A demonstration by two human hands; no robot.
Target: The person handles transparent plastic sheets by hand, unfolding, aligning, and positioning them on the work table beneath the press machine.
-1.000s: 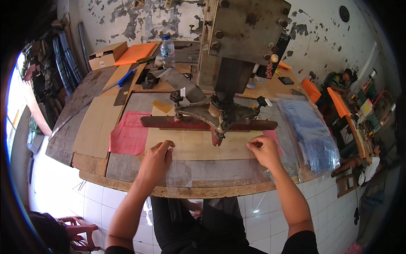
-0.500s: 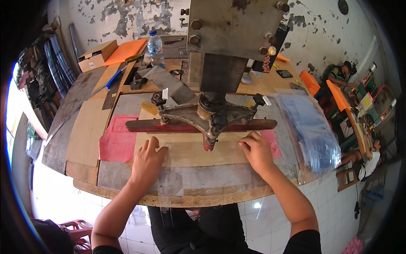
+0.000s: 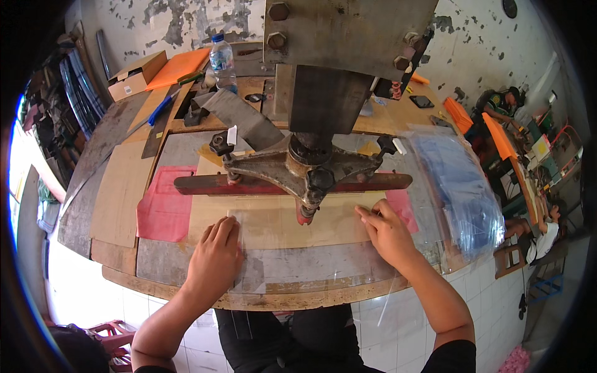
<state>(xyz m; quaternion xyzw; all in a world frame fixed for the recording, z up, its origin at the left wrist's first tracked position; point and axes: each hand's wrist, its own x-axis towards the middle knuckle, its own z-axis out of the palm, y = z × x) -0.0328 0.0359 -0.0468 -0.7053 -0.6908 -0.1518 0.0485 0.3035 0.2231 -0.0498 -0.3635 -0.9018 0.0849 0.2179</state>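
Note:
A clear plastic sheet (image 3: 254,264) lies over the tan board (image 3: 292,233), its near part hanging past the table's front edge. My left hand (image 3: 216,253) is at the sheet's left edge, fingers drawn together on it. On the right side, my right hand (image 3: 387,231) pinches the sheet between thumb and fingertips. Just beyond both hands, the press's long red-edged bar (image 3: 267,185) hangs low over the board, under a three-armed metal bracket (image 3: 308,165). Because the sheet is transparent, its far edge is hard to make out.
Pink sheets (image 3: 163,208) lie under the bar's ends. A stack of clear bluish plastic (image 3: 457,186) is at the right. Farther back are a water bottle (image 3: 222,62), a cardboard box (image 3: 138,74), a blue-handled tool (image 3: 163,107) and a phone (image 3: 421,101). Two other people sit at the far right.
My left hand has moved slightly nearer to me and its thumb and fingers have closed together. My right hand has shifted slightly right and nearer. The view has tilted a little.

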